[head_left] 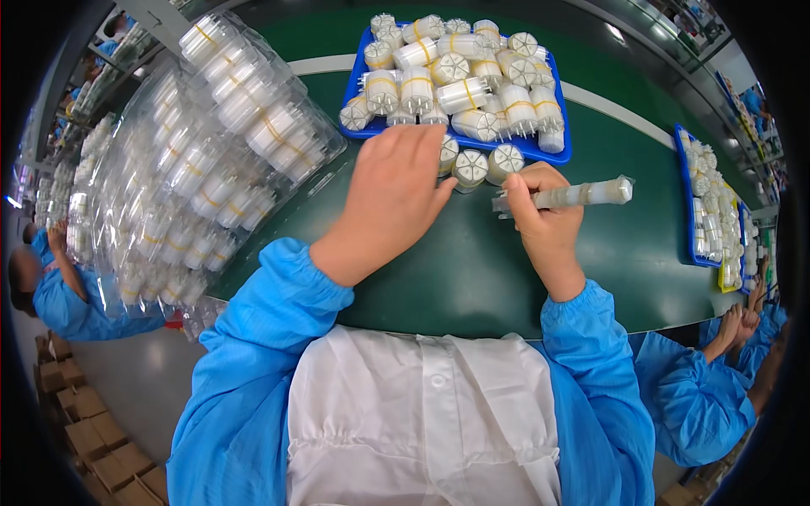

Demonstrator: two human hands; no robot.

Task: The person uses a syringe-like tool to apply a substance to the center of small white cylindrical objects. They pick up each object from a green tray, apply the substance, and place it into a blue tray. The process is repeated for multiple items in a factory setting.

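Note:
My right hand [548, 223] is closed round a thick pen-like tool [591, 193] that looks wrapped in clear and whitish tape. Its grey end points left, toward the small white cylinders with segmented round ends. My left hand [392, 194] lies stretched out, back upward, just in front of the blue tray [350, 132]. Its thumb stands apart from the fingers beside one white cylinder [448, 154], partly hidden by the hand; whether they touch I cannot tell. Two more stand upright between my hands, a middle cylinder [471, 167] and a right cylinder [505, 160].
White cylinders with yellow bands and metal pins heap the blue tray. On the left, stacked clear plastic blister trays [253, 101] hold similar pieces. Another blue tray [693, 244] stands far right on the green table [439, 270]. Co-workers in blue sleeves sit at both sides.

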